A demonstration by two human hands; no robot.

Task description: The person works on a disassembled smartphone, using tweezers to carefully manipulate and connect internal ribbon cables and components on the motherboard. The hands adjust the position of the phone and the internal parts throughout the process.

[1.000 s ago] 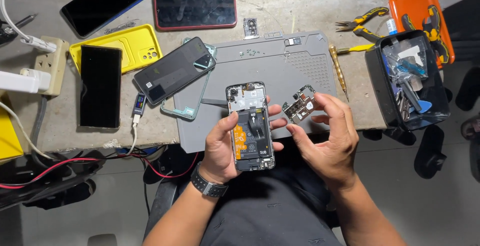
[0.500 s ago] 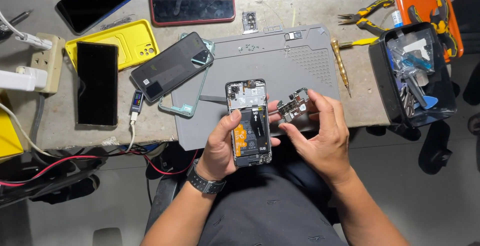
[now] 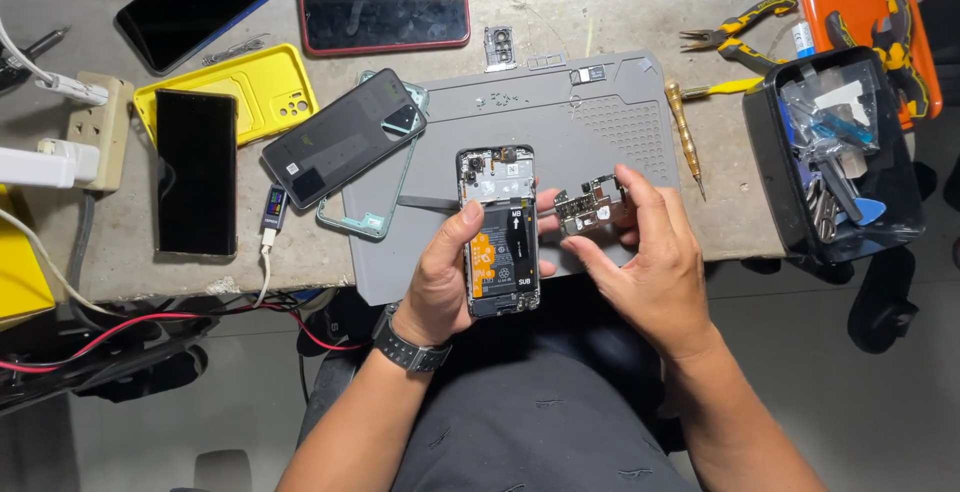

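Now L hand (image 3: 440, 277) cradles opened phone (image 3: 498, 232); R fingertips (image 3: 622, 184) pinch circuit board (image 3: 585, 207).

Dark phone screen, red-rimmed (image 3: 384, 8), laid at desk top; blue-rimmed one (image 3: 198, 7) left of it; black screen (image 3: 196, 171) beside yellow case; orange label (image 3: 482, 264) seen on opened phone's battery

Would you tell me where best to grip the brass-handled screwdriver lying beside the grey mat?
Probably the brass-handled screwdriver by its knurled upper handle, from above. It lies flat with its tip toward the table edge, and both long sides look free, with the grey mat alongside.
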